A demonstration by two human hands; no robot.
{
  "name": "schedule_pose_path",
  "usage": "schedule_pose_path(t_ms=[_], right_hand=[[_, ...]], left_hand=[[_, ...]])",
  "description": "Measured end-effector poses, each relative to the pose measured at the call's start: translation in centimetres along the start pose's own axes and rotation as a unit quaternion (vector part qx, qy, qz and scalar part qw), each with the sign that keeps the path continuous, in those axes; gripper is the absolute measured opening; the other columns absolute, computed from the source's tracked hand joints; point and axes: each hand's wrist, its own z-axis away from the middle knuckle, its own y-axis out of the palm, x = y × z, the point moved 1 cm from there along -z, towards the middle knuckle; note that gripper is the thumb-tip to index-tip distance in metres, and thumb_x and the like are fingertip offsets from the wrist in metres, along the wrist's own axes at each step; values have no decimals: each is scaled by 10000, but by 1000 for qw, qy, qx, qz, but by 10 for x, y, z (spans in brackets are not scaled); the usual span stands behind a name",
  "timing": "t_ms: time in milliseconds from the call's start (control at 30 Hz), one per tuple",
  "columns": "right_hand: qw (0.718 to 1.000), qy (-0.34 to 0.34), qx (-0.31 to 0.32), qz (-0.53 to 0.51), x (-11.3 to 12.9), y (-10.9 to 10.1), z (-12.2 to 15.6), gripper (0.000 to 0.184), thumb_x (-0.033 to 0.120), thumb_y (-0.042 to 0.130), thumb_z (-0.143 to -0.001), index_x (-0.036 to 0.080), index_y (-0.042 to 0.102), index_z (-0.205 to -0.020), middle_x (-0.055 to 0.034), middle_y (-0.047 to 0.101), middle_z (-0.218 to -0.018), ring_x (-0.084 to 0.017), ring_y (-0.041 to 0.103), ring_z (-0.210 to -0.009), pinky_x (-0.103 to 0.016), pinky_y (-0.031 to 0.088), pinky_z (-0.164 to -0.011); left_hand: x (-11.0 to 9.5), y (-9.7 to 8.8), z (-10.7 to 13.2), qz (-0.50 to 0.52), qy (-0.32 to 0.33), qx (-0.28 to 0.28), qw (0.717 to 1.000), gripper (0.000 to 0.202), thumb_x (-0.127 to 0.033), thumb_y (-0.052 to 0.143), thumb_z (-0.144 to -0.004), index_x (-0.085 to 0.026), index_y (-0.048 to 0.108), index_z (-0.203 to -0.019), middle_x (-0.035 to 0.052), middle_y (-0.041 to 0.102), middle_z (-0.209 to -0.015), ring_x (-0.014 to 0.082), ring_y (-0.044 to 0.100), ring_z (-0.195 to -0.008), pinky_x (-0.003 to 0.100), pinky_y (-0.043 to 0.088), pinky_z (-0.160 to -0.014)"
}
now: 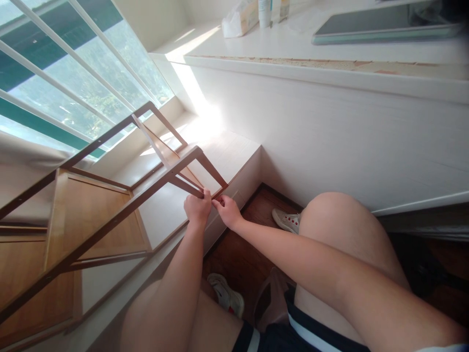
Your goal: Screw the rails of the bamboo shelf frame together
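Observation:
A brown wooden shelf rack [120,210] lies tilted across the low ledge under the window. Long dark rails run along it, with lighter wooden panels between them. My left hand [198,209] is closed around the rack's narrow bar at its near right end. Just right of it, my right hand [227,211] is pinched at the rack's corner, fingertips together. Anything between those fingertips is too small or too hidden to make out. Both hands nearly touch each other.
The pale ledge [234,151] meets a white desk side [330,127] on the right. On the desktop are a grey flat device [370,24], a white tube [264,13] and a plastic-wrapped pack [240,18]. A barred window [84,63] stands left; my knees and shoes are below.

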Motion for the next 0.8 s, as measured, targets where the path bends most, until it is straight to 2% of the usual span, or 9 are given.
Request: schedule_pose_path(t_ms=[167, 400, 633, 800], right_hand=[[997, -41, -8, 64, 5, -5, 8, 188, 417, 546, -829, 237, 596, -852, 46, 486, -558, -140, 469, -532, -241, 338, -554], [995, -59, -8, 78, 11, -2, 9, 172, 360, 480, -861, 236, 586, -807, 29, 540, -615, -146, 506, -596, -237, 365, -613], [999, -29, -17, 15, 7, 6, 1, 203, 324, 478, -827, 198, 575, -701, 19, 567, -633, -134, 498, -613, -232, 363, -594], [996, 59, -12, -71, 4, 12, -4, 223, 304, 471, -813, 173, 625, -718, 21, 537, -571, -125, 461, -550, -232, 363, -531]], left_hand=[[-1, -1, 0, 8, -5, 15, 1000, 541, -508, 284, -865, -200, 724, -796, 122, 695, -746, 262, 640, -758, 334, 404, -668], [-1, -2, 1, 16, -3, 20, 1000, 544, -511, 280, -867, -204, 723, -793, 122, 701, -756, 265, 646, -770, 336, 410, -673], [-1, -2, 1, 14, 1, 11, 1000, 543, -507, 283, -866, -198, 716, -758, 130, 700, -754, 268, 648, -766, 341, 413, -677], [-1, -1, 1, 13, 1, 14, 1000, 540, -510, 284, -869, -201, 716, -767, 121, 699, -748, 260, 646, -762, 337, 414, -682]])
